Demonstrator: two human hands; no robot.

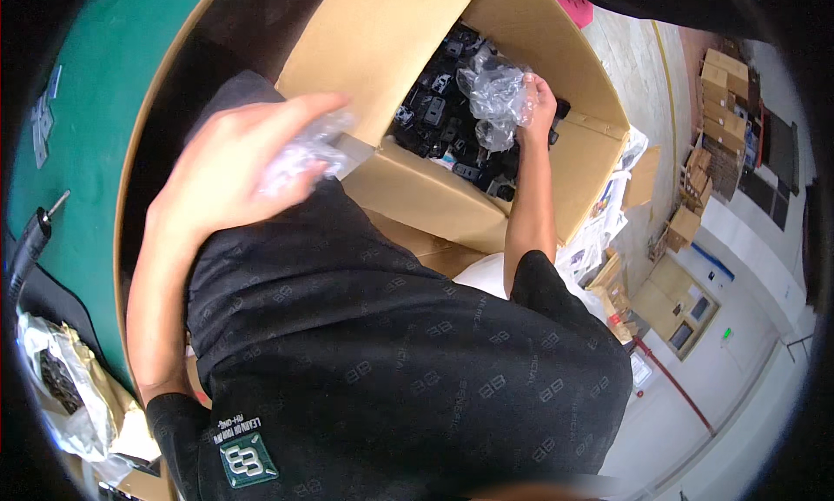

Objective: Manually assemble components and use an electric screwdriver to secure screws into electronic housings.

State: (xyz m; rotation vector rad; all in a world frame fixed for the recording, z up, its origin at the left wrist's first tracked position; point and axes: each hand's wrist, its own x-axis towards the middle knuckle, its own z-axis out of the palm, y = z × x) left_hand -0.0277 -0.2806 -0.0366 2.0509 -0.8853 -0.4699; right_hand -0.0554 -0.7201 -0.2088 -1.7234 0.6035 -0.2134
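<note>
My right hand (540,110) is closed on a crumpled clear plastic bag (497,93), held over an open cardboard box (426,187). Small black plastic parts (432,108), several with silvery pieces on them, lie in the box. Their exact kind is too small to make out. My left hand (228,167), somewhat blurred, is beside the box's left flap (360,36). Its fingers are curled round another crumpled piece of clear plastic (300,162). Whether anything is inside either piece of plastic cannot be seen.
To my left is a green table (91,154) with a rounded tan edge. A black-handled screwdriver (33,240) and an open plastic bag of dark parts (65,379) are there. Stacked cardboard boxes (723,97) stand along the far right, beyond the pale floor (630,62).
</note>
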